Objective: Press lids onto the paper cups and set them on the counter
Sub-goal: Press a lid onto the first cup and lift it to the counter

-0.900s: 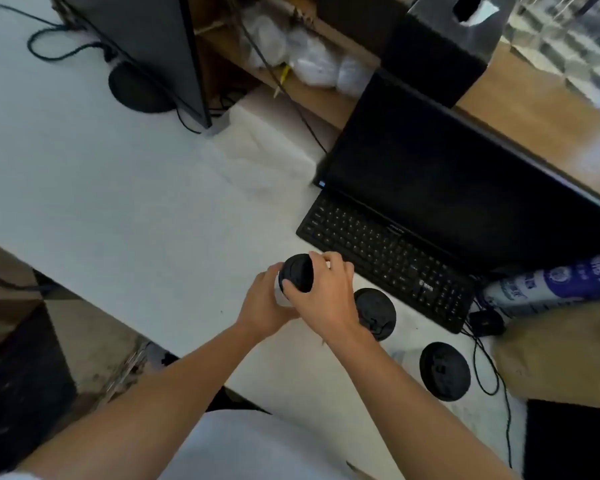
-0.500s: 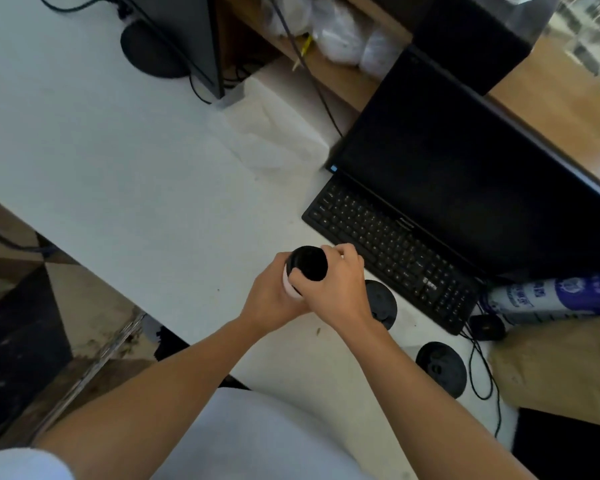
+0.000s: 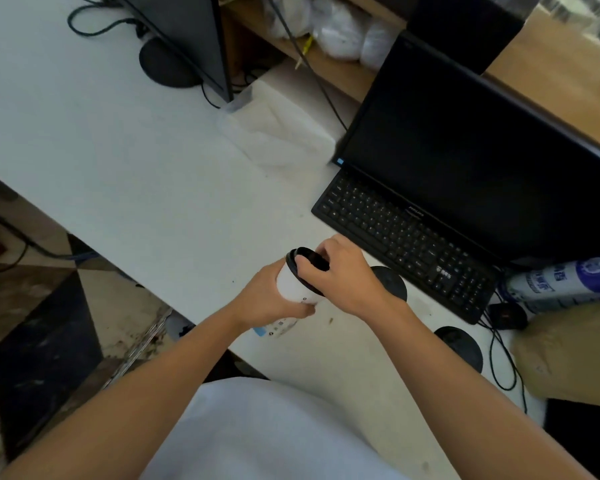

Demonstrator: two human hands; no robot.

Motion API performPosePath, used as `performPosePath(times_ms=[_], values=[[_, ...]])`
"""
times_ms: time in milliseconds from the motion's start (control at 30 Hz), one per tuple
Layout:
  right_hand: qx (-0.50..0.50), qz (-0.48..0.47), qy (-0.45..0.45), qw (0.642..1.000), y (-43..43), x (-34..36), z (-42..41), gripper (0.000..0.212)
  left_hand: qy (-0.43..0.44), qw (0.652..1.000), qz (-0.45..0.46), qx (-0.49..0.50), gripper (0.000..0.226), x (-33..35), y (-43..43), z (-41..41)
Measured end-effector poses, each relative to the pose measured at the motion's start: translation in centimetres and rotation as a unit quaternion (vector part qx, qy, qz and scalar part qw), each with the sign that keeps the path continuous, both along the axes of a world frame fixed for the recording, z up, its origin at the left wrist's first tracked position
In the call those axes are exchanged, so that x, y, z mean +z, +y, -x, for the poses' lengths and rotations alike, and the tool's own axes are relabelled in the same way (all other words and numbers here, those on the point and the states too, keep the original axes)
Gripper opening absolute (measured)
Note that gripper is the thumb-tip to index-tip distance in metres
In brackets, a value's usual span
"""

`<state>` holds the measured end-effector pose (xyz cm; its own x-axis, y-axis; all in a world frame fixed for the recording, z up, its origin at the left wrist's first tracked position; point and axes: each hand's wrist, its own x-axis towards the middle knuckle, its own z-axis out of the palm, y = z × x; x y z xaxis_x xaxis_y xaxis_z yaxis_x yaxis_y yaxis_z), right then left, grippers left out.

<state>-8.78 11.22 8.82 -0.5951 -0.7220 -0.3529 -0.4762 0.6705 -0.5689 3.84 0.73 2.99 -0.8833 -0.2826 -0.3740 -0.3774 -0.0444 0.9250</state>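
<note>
- Tilted more vs 0.5 s ago: paper cup (image 3: 293,289) now shows its white wall to cam, w/ lid (image 3: 308,259) facing up-left (before, mostly the lid's top showed).
- left hand (image 3: 267,301) wraps the cup's wall from the near side, fingers curled under its base; cup is tilted over the desk (image 3: 118,150), near the front edge.
- right hand (image 3: 343,275) sits over the lid, fingers curled on its rim, one fingertip on top.
- Lid is on the cup's mouth; can't tell if fully seated.
- R of hands on desk: black round top (image 3: 390,282) just beside the right wrist, close to keyboard (image 3: 402,237); second black round top (image 3: 459,346) nearer the front edge.
- Dark monitor (image 3: 482,150) stands behind the keyboard.
- Blue-white bottle (image 3: 565,282) lies at far R.
</note>
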Motion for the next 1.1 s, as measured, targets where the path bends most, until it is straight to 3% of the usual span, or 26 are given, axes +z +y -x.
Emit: performPosePath(times_ms=[167, 300, 367, 467, 567, 733, 900, 1100], values=[[0.036, 0.039, -0.017, 0.998, 0.5, 0.3, -0.1, 0.051, -0.053, 0.988, -0.115, -0.092, 0.055, 0.9, -1.5, -0.4], [0.056, 0.086, -0.034, 0.994, 1.1, 0.2, -1.0, 0.050, -0.087, 0.925, -0.293, -0.226, 0.052, 0.8, -3.2, -0.9], [0.068, 0.109, -0.038, 0.991, 1.2, 0.1, -1.6, 0.047, -0.091, 0.906, -0.320, -0.261, 0.052, 0.8, -3.8, -1.1], [0.073, 0.137, -0.040, 0.987, 1.2, -0.3, -1.7, 0.043, -0.092, 0.935, -0.265, -0.217, 0.056, 1.1, -3.6, -1.2], [0.060, 0.127, -0.041, 0.989, 1.2, -0.8, -1.2, 0.034, -0.081, 0.982, -0.098, -0.139, 0.055, 1.5, -2.1, -1.0], [0.022, 0.048, -0.028, 0.998, 0.4, -1.0, -1.5, 0.033, -0.074, 0.992, 0.098, -0.014, 0.070, 0.4, 0.5, -1.3], [-0.011, -0.033, 0.010, 0.999, -0.8, -0.7, -2.5, 0.041, -0.087, 0.978, 0.165, 0.095, 0.073, 0.2, 2.5, -1.4], [0.026, -0.037, 0.051, 0.998, -1.3, 0.7, -3.0, 0.040, -0.062, 0.988, 0.099, 0.103, 0.078, 0.0, 2.2, -2.1]])
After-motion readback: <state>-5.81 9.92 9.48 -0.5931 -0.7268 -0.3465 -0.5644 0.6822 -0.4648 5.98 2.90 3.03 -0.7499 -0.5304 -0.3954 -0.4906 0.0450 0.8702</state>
